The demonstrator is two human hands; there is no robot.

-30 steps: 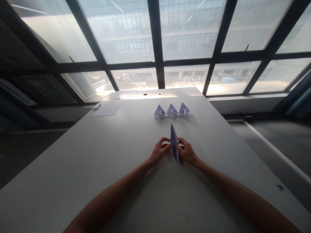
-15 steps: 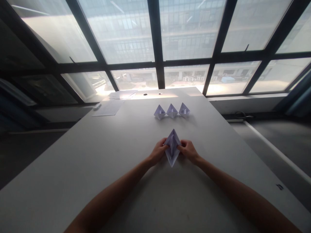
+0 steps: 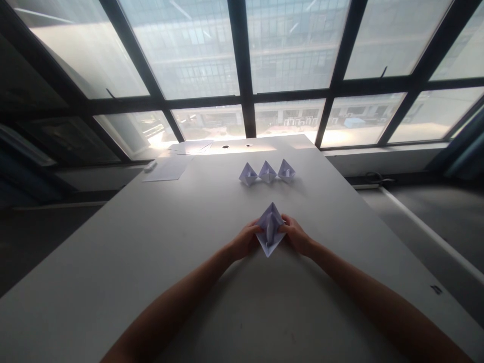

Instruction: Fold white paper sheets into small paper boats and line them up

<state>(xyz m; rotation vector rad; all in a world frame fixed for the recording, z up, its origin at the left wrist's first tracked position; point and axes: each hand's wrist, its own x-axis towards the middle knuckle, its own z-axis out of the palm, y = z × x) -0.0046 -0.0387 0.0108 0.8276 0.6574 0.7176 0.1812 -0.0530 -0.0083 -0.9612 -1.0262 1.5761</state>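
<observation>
Between my two hands is a folded paper boat (image 3: 269, 233), pale lilac-white, its hollow facing up and its pointed ends toward and away from me. My left hand (image 3: 246, 239) grips its left side, thumb over the inner edge and fingers beneath. On the opposite side my right hand (image 3: 296, 235) pinches the paper the same way, with the thumb inside. The fingers under the boat are partly hidden. Beyond it, three finished-looking paper boats stand in a row: a left one (image 3: 248, 175), a middle one (image 3: 267, 173) and a right one (image 3: 286, 172).
The white table (image 3: 159, 242) stretches toward large dark-framed windows. At its far left lie flat paper sheets (image 3: 170, 169) with a small white object (image 3: 150, 167) beside them. A small dark mark (image 3: 436, 290) shows near the right edge. A cable (image 3: 378, 178) lies on the floor beyond.
The held paper boat has been spread wider, so its hollow is broader and it looks slightly shorter from end to end. My hands have moved slightly apart. The three other boats stay put.
</observation>
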